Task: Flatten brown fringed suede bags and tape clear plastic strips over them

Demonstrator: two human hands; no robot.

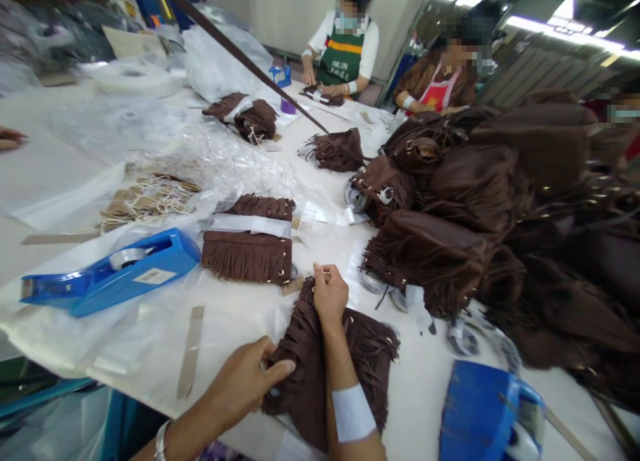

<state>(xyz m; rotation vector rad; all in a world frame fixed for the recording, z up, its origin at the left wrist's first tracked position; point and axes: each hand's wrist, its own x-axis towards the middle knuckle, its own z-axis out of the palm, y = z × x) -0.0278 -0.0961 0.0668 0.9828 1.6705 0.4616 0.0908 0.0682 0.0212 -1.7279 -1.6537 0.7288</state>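
Observation:
A dark brown fringed bag [367, 344] lies on the table right in front of me. My left hand [250, 374] grips its lower left edge, thumb on top and fingers underneath. At the bag's far edge my right hand [330, 291] pinches the fringed side, and that forearm crosses over the bag. Gold-coloured rings show along the fringe on the right. Just beyond my hands rests another fringed brown bag [247, 254], wrapped with a white paper band [249, 224].
A blue tape dispenser [135, 271] stands at left, another blue dispenser [480, 407] at lower right. Brown bags [450, 247] pile up on the right. Stringed tags [150, 197] and clear plastic bags [220, 154] lie at left. Two people work across the table.

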